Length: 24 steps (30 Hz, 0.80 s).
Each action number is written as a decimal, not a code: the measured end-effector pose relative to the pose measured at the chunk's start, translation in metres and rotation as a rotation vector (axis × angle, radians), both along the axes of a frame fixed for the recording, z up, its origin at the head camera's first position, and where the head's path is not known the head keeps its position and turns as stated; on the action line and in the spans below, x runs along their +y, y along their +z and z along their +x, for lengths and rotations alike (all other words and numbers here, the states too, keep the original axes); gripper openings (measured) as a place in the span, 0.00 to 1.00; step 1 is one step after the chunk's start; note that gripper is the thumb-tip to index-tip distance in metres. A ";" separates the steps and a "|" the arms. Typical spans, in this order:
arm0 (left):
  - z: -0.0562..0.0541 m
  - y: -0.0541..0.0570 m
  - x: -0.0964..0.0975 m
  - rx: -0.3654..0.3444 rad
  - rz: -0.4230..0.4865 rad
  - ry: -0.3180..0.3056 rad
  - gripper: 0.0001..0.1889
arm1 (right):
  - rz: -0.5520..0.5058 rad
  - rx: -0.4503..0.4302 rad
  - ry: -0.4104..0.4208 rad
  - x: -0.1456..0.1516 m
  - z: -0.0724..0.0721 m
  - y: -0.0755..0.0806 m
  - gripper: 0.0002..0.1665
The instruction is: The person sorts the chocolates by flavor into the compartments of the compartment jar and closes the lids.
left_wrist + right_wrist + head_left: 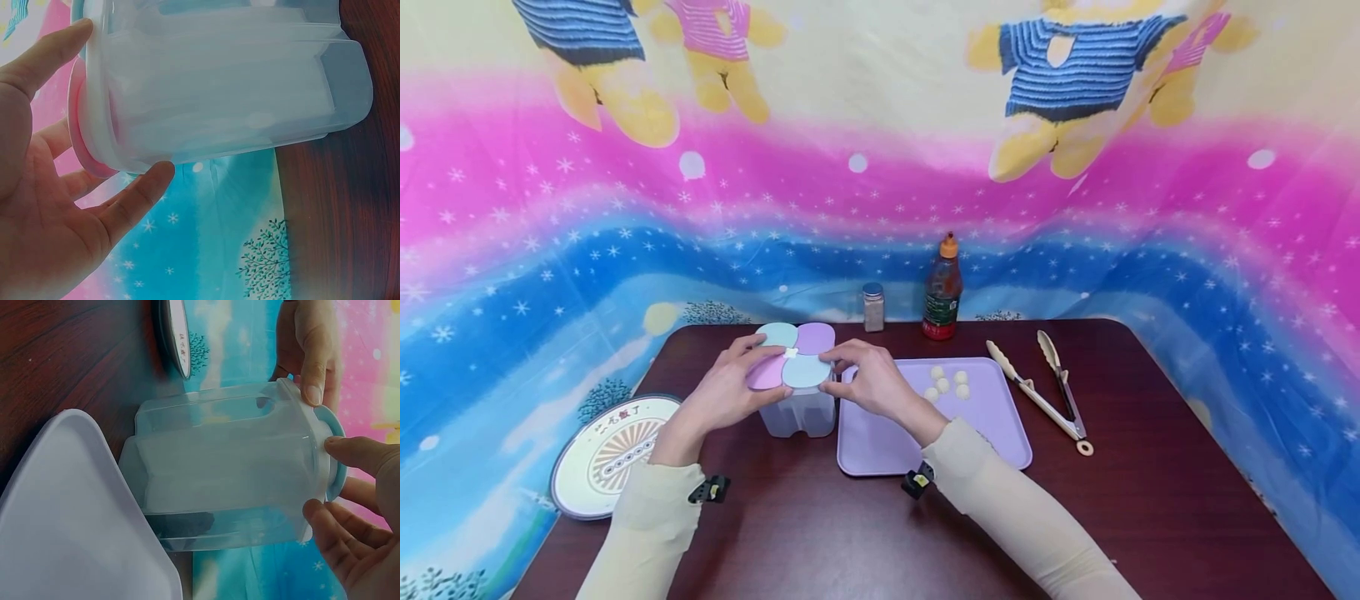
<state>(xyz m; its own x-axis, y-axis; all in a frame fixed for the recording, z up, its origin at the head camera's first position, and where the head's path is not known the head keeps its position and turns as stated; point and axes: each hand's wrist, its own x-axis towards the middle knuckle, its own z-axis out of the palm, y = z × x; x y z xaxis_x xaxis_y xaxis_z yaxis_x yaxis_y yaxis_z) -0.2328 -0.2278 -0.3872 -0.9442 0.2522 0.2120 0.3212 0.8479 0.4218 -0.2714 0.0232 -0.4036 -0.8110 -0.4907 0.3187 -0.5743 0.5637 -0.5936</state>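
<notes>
Head cam, container [799,415] upright, btwn L grip [721,390], R grip [877,380]

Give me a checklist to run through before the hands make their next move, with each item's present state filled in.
1. Left hand holding the lid by its edge: ok.
2. Right hand holding the lid's other side: ok.
3. Container upright under the lid: ok.
4. Lid seated all the way round: cannot tell, fingers cover parts of its edge.
5. White balls lying on the tray: ok.
6. Tongs apart from both hands: ok.
</notes>
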 end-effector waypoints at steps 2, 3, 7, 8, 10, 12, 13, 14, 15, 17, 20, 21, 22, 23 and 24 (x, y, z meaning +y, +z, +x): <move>0.000 0.000 0.000 0.000 0.002 0.000 0.36 | -0.003 -0.001 0.003 0.000 -0.001 0.000 0.25; 0.000 0.000 0.000 -0.001 0.003 0.001 0.36 | -0.006 -0.003 0.004 0.000 -0.001 0.000 0.25; 0.000 0.000 0.000 -0.010 0.006 0.008 0.37 | -0.013 -0.021 0.008 -0.001 -0.002 0.003 0.23; -0.001 0.000 0.000 -0.012 0.007 0.010 0.37 | -0.013 -0.027 0.010 -0.001 -0.003 0.004 0.22; 0.000 0.001 0.000 -0.016 0.006 0.013 0.37 | -0.014 -0.035 0.012 0.000 -0.003 0.005 0.22; 0.000 0.001 0.000 -0.018 0.005 0.017 0.37 | -0.011 -0.038 0.015 0.000 -0.003 0.006 0.22; 0.000 0.001 0.000 -0.018 0.004 0.020 0.37 | -0.012 -0.039 0.015 0.000 -0.003 0.006 0.22; 0.000 0.001 0.001 -0.016 0.003 0.022 0.37 | -0.016 -0.041 0.017 0.001 -0.003 0.005 0.23; 0.000 0.001 0.001 -0.015 0.002 0.025 0.37 | -0.021 -0.044 0.020 0.001 -0.003 0.005 0.23; 0.000 0.001 0.001 -0.013 0.002 0.030 0.37 | -0.026 -0.053 0.027 0.002 -0.002 0.004 0.23; -0.001 0.000 0.001 -0.011 0.000 0.035 0.36 | -0.021 -0.080 0.031 0.003 -0.002 0.005 0.25; -0.001 0.000 0.001 -0.013 0.000 0.037 0.36 | -0.014 -0.087 0.028 0.004 -0.002 0.005 0.26; 0.000 0.000 0.001 -0.013 0.000 0.039 0.36 | -0.009 -0.094 0.024 0.005 -0.002 0.006 0.27; 0.000 0.001 0.001 -0.014 0.001 0.040 0.35 | -0.006 -0.101 0.020 0.006 -0.002 0.006 0.28; 0.000 0.001 0.001 -0.016 0.002 0.043 0.35 | 0.001 -0.104 0.012 0.008 -0.002 0.007 0.28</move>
